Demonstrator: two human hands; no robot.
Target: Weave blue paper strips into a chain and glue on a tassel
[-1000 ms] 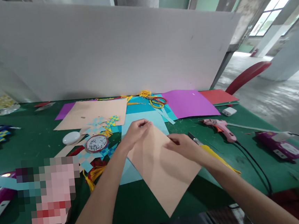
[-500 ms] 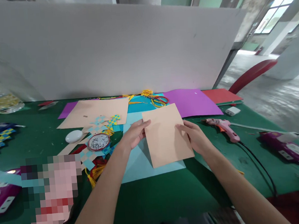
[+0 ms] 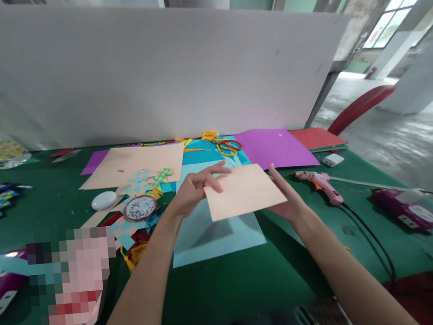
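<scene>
Both my hands hold a peach sheet of paper (image 3: 244, 191) lifted nearly flat above the green table (image 3: 220, 288). My left hand (image 3: 196, 187) grips its left edge with fingers partly spread on top. My right hand (image 3: 288, 199) supports the right side from beneath, with one fingertip showing over the far edge. A light blue sheet (image 3: 211, 234) lies on the table right under the peach one and carries its shadow.
A larger peach sheet (image 3: 133, 164), purple paper (image 3: 276, 149), red paper (image 3: 315, 137) and scissors (image 3: 228, 146) lie farther back. Woven paper pieces and a dish of googly eyes (image 3: 140, 207) sit left. A pink glue gun (image 3: 319, 183) with cable lies right. A white board (image 3: 155, 71) stands behind.
The peach sheet was a large diamond shape low on the table; it now shows as a smaller rectangle, raised off the table and tilted flat between both hands.
</scene>
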